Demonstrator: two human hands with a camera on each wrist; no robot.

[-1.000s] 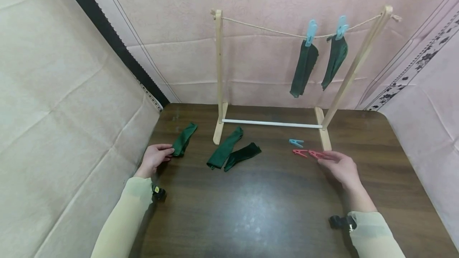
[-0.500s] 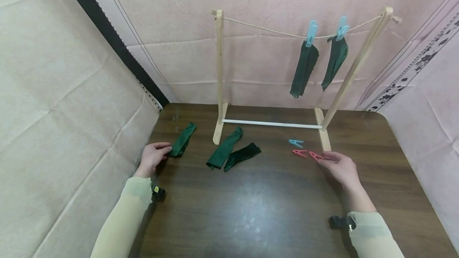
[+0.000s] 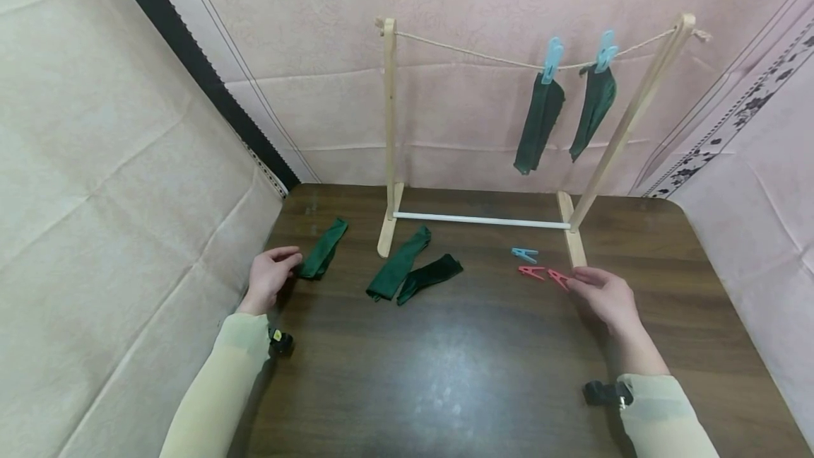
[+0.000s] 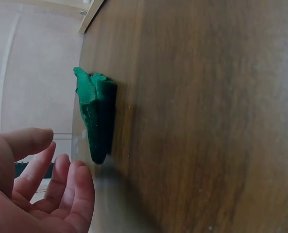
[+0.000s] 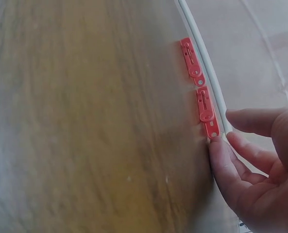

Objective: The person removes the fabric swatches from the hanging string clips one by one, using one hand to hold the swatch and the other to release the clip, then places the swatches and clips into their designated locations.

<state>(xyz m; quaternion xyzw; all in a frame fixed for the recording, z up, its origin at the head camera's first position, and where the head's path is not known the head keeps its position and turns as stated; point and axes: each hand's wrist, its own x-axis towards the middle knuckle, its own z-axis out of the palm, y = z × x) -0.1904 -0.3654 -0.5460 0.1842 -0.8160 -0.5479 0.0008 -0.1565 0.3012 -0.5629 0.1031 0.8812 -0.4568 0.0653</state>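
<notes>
My left hand (image 3: 272,278) is at the left of the table, its fingers apart and nothing between them. Just ahead of its fingertips lies a green sock (image 3: 323,249), standing free of the hand in the left wrist view. Over on the right, my right hand (image 3: 604,297) has its thumb held away from its fingers. A fingertip is at the near end of a red clothespin (image 5: 207,112), touching or almost touching it. Another red clothespin (image 3: 532,272) lies in line with it, and a blue clothespin (image 3: 525,254) lies just behind.
Two more green socks (image 3: 399,263) lie mid-table. Behind stands a wooden rack (image 3: 390,119) with a rope line (image 3: 467,50), where two blue clothespins (image 3: 552,60) hold two hanging green socks (image 3: 540,124). One rack foot (image 3: 576,249) is near my right hand. Cloth walls (image 3: 159,182) enclose the table.
My left hand has drawn back slightly and let go of the green sock, which shifted a little left and now lies free. My right hand has let go of the red clothespin.
</notes>
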